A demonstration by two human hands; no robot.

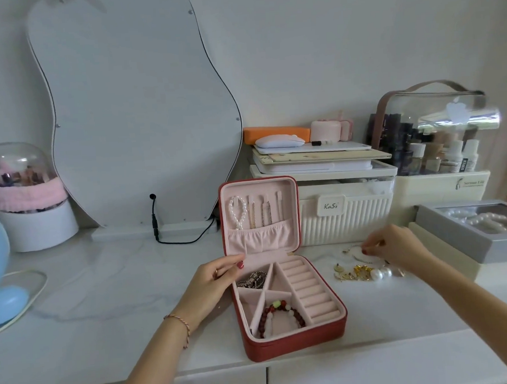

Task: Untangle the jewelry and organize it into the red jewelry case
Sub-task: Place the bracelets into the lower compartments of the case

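The red jewelry case (294,342) stands open near the front edge of the white counter (104,290), its lid upright at the far side. In the lid, a pearl strand (237,212) and several thin chains (261,213) hang above a pink elastic pocket. In the base, a dark metallic chain piece (255,280) lies in the far-left compartment, a red and white bead bracelet (280,317) in the near compartment, and the ring rolls (310,289) along the right side hold nothing visible.

The left hand (214,278) rests against the case's left side, fingers curled over the far-left rim of the base at the hinge, thumb on the outer wall. The right hand (390,247) is on the counter to the right of the case, fingertips pinching a thin silver chain (355,249). Just near of that hand lies a loose cluster of gold earrings (353,273) and two large pearls (380,273).

A ribbed cream storage box (345,216) stands behind the case, and a grey box (468,235) of pearls sits at far right.
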